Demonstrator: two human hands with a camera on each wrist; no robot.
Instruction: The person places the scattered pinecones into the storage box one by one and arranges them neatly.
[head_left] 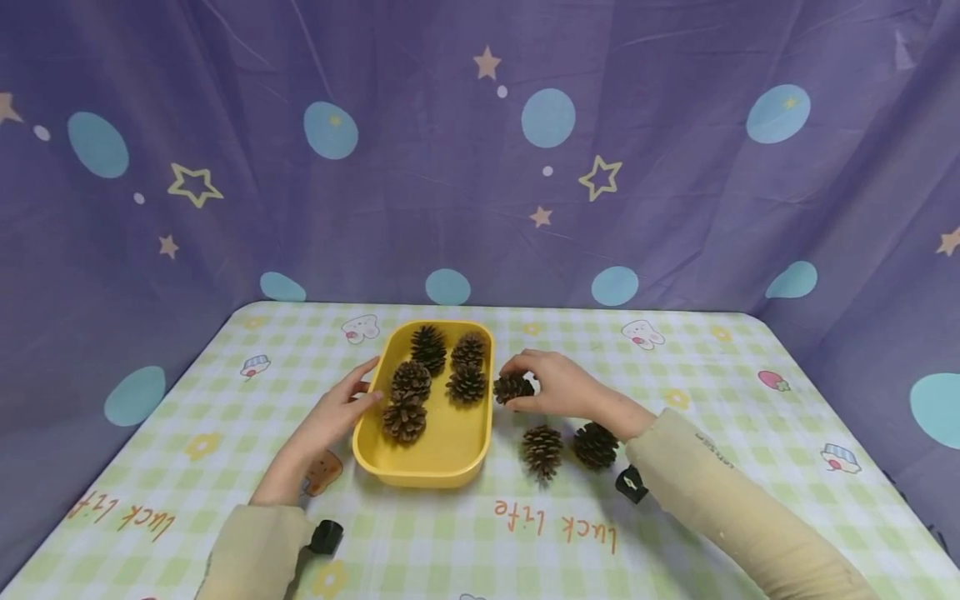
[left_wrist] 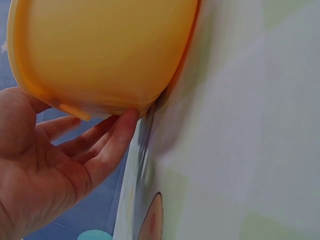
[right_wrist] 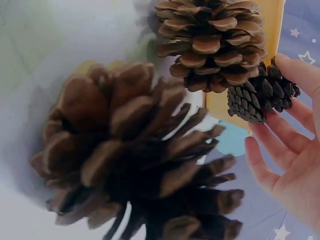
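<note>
A yellow plastic tub [head_left: 427, 479] stands on the table with several brown pine cones inside, mostly along its left and far right. My left hand [head_left: 341, 408] holds its left side, the thumb at the rim; in the left wrist view the fingers [left_wrist: 112, 142] reach along the outer wall below the rim. Just outside the tub's right wall, my right hand [head_left: 558, 385] grips a pine cone [head_left: 512, 387] between thumb and fingers. The right wrist view shows this dark cone [right_wrist: 247, 102] beyond two nearer ones, partly covered by the fingertips.
Two more pine cones, one on the left [head_left: 542, 452] and one on the right [head_left: 596, 446], lie on the table below my right forearm. A green-and-white checked cloth [head_left: 750, 500] covers the table. Behind it hangs a purple curtain [head_left: 450, 208] with stars.
</note>
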